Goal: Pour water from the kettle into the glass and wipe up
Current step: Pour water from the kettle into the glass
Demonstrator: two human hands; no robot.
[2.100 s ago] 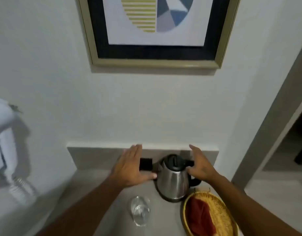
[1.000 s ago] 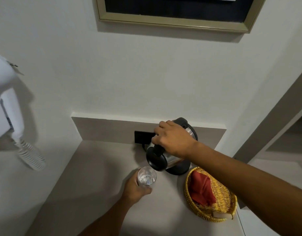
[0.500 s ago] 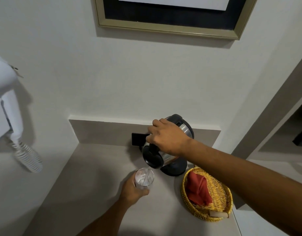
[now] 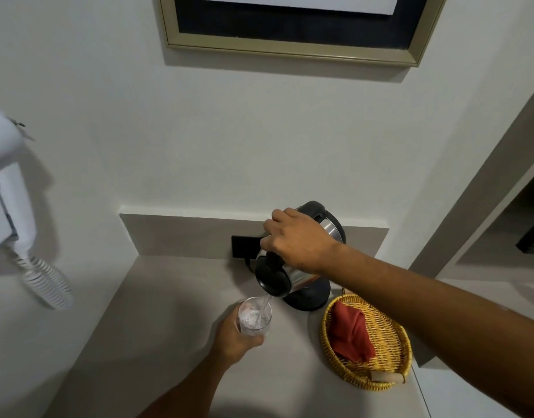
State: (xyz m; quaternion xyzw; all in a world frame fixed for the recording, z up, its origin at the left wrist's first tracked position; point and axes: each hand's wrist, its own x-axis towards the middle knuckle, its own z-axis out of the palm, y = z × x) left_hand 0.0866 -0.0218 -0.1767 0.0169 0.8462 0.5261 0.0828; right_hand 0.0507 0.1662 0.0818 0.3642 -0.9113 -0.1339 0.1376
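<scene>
My right hand [image 4: 298, 240] grips the handle of a steel kettle [image 4: 292, 274] with a black lid. The kettle is lifted off its black base [image 4: 312, 295] and tipped to the left. A thin stream of water runs from its spout into a clear glass [image 4: 255, 316]. My left hand [image 4: 234, 340] holds that glass from below, just above the grey counter [image 4: 157, 312]. A red cloth [image 4: 351, 333] lies folded in a yellow wicker basket [image 4: 392, 339] to the right of the glass.
A black wall socket [image 4: 244, 246] sits behind the kettle on the counter's back ledge. On the left wall hangs a white hair dryer [image 4: 6, 188] with a coiled cord. Above, a framed picture [image 4: 289, 52] hangs. The counter's right edge lies beside the basket.
My right hand took the kettle off its base and tilted it further. My left hand took hold of the glass and raised it under the spout. Water now flows into the glass.
</scene>
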